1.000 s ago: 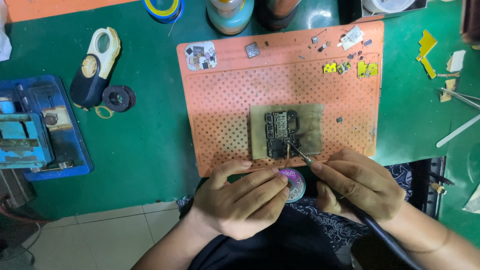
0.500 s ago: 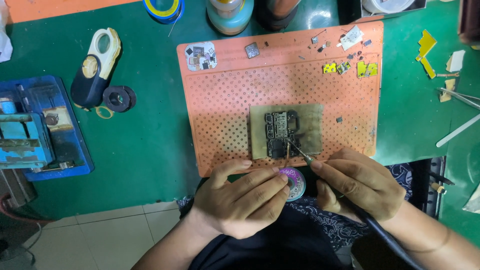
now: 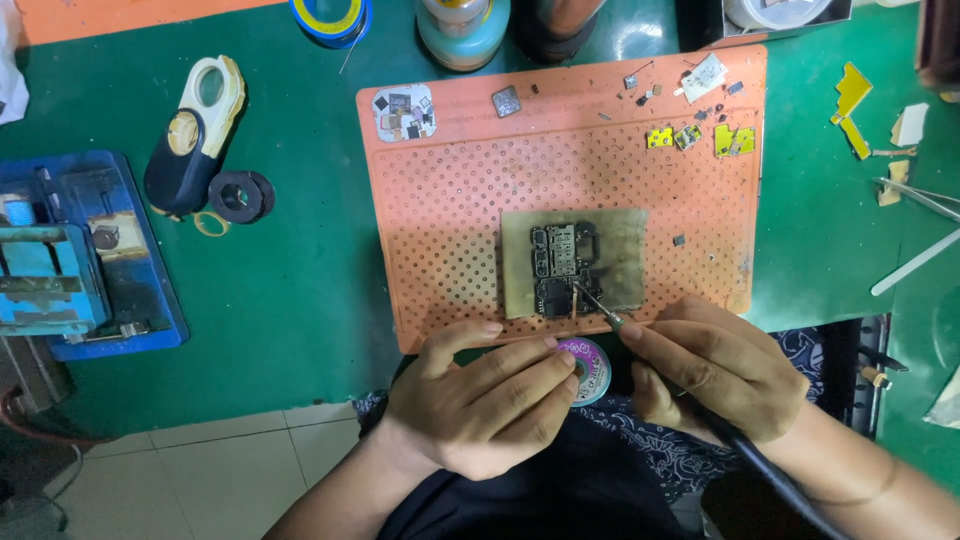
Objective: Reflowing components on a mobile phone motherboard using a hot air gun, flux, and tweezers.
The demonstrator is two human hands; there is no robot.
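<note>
Right hand pinches soldering iron — tip on circuit board.

A soldering iron is gripped in the right hand with its tip set on the circuit board, while a purple wick spool is held by the left hand

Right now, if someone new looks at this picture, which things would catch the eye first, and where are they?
The big orange mat with its rows of holes stands out on the green table, in the middle. On its near part lies a dark circuit board, and the right hand holds a soldering iron with the tip on the board's lower edge. The left hand holds a small purple spool at the table's near edge.
</note>
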